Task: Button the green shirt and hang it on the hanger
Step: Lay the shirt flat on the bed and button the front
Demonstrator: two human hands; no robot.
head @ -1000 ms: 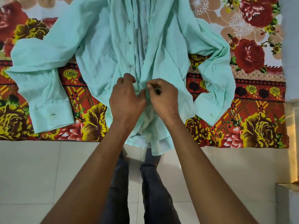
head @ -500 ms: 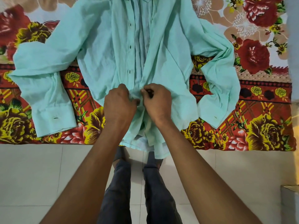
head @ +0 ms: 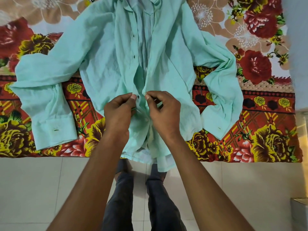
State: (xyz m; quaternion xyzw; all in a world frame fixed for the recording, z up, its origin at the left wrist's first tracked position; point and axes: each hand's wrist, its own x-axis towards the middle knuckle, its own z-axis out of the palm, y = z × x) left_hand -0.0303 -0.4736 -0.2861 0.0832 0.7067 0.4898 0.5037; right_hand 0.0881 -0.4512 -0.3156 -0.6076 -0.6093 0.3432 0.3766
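The pale green shirt (head: 103,57) lies front-up on a flowered bedspread, sleeves spread to both sides, its hem hanging over the bed's near edge. The front is open above my hands, with dark buttons (head: 133,56) down the left placket. My left hand (head: 119,112) pinches the left placket beside a dark button (head: 138,97). My right hand (head: 164,112) pinches the edge of the right placket just across a narrow gap. No hanger is in view.
The red and yellow flowered bedspread (head: 260,139) covers the bed up to its near edge. Below it is pale tiled floor (head: 41,194), where my legs in dark trousers (head: 121,197) stand. A pale wall edge (head: 300,47) runs along the right.
My hands, pressed together low on the shirt front, have moved apart and up the placket. Each now pinches its own placket edge at a higher button.
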